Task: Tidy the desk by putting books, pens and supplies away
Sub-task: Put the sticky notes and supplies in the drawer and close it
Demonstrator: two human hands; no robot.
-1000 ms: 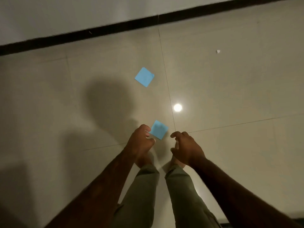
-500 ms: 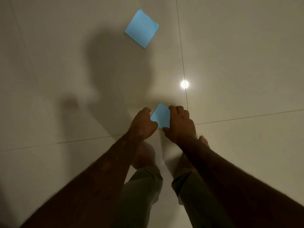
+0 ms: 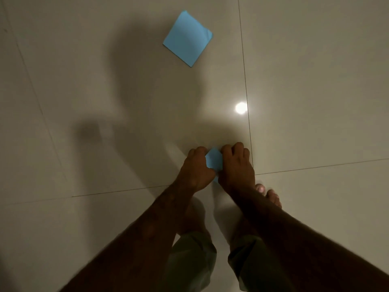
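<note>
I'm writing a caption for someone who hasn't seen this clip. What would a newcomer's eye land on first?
Probably the blue square paper note lying flat on the glossy pale tiled floor near the top centre. Next, the left hand and right hand lower down, together pinching a second blue paper note. A bright round light reflection glints on the tile between them, to the right.

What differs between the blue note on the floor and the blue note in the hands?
The floor note lies flat on the tiles, untouched; the held note is pinched between the left hand and right hand. The floor note shows whole, one corner curled; the held note is partly hidden by them. Both are light blue paper.
</note>
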